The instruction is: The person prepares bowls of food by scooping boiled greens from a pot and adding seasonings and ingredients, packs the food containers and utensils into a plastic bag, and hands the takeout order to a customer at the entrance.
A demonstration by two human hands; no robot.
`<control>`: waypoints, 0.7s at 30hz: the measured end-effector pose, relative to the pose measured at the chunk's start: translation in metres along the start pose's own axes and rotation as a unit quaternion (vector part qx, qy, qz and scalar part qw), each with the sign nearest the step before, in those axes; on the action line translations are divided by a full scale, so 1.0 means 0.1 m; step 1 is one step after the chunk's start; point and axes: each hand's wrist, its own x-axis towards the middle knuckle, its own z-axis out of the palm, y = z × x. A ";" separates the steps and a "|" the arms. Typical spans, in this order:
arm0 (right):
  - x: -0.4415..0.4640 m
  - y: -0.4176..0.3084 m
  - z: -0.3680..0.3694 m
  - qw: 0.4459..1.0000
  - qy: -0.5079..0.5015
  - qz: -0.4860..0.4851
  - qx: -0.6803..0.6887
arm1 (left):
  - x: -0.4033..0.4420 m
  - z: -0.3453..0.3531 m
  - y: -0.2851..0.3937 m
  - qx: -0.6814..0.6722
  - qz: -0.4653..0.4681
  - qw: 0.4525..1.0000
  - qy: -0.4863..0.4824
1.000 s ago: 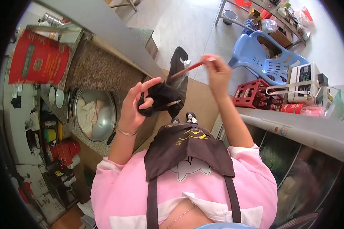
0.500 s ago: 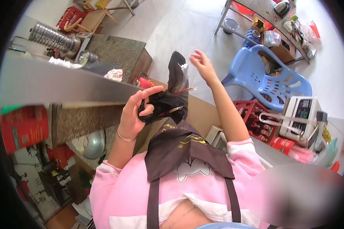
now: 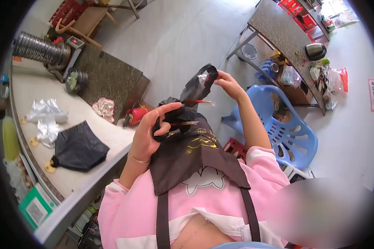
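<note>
A black plastic bag (image 3: 188, 92) hangs in front of my apron (image 3: 195, 157), between my two hands. My left hand (image 3: 145, 130) is closed round a gathered part of the bag, its index finger stretched out over the top. With fingertips pinched together, my right hand (image 3: 232, 85) grips the upper loop of the same bag on the far side. Two thin red sticks with pale tips, one the upper stick (image 3: 197, 101), show beside the bag near my left hand. A bit of clear plastic (image 3: 202, 79) shows inside the loop. The rest of the bag's contents is hidden.
To the left, a white counter (image 3: 83, 120) holds a folded black bag (image 3: 81, 145), silvery plastic bags (image 3: 47, 120) and a QR-code sign (image 3: 36, 209). A blue plastic chair (image 3: 274, 124) stands at my right, near a stone-topped table (image 3: 278, 25) with a kettle (image 3: 316, 51).
My right hand, open and apart from the bag before, now pinches its loop. The view has turned, bringing the counter top on the left into sight. My left hand keeps its grip.
</note>
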 end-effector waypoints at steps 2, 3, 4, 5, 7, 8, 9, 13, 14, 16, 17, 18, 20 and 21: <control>0.34 -0.22 -0.27 0.999 -0.042 -0.012 0.019 | 0.49 0.07 0.14 0.008 0.007 1.000 0.005; 0.54 -0.36 -0.41 0.999 -0.050 -0.012 0.005 | 0.74 0.08 0.19 -0.022 0.013 1.000 0.004; 0.81 -0.42 -0.60 0.998 -0.052 0.005 -0.018 | 1.02 0.10 0.24 -0.052 0.020 0.998 0.002; 1.06 -0.48 -0.83 0.998 -0.054 0.023 -0.038 | 1.30 0.17 0.30 -0.048 0.020 0.999 0.003; 1.68 -0.50 -1.33 0.990 -0.094 0.069 -0.079 | 1.83 0.28 0.45 -0.038 0.027 0.999 0.015; 1.97 -0.64 -1.54 0.977 -0.131 0.113 -0.128 | 2.09 0.29 0.54 -0.037 0.035 0.998 0.029; 2.15 -0.75 -1.71 0.977 -0.133 0.110 -0.123 | 2.32 0.32 0.64 -0.032 0.035 0.998 0.031; 2.98 -1.33 -2.48 0.961 -0.208 0.069 -0.171 | 3.34 0.47 1.05 -0.081 0.069 0.989 0.106; 3.19 -1.41 -2.64 0.961 -0.215 0.068 -0.162 | 3.60 0.45 1.15 -0.082 0.076 0.989 0.092; 3.64 -1.63 -2.95 0.959 -0.219 0.058 -0.171 | 4.14 0.46 1.40 -0.030 0.074 0.992 0.100; 3.89 -1.76 -3.11 0.955 -0.228 0.057 -0.180 | 4.42 0.46 1.55 -0.035 0.085 0.990 0.104; 4.15 -1.88 -3.29 0.947 -0.213 0.055 -0.236 | 4.72 0.46 1.70 -0.024 0.082 0.991 0.100; 4.62 -2.17 -3.68 0.922 -0.178 0.055 -0.339 | 5.38 0.35 1.95 -0.016 0.077 0.993 0.091; 4.90 -2.18 -3.94 0.922 -0.178 0.055 -0.339 | 5.72 0.29 2.08 -0.016 0.077 0.993 0.092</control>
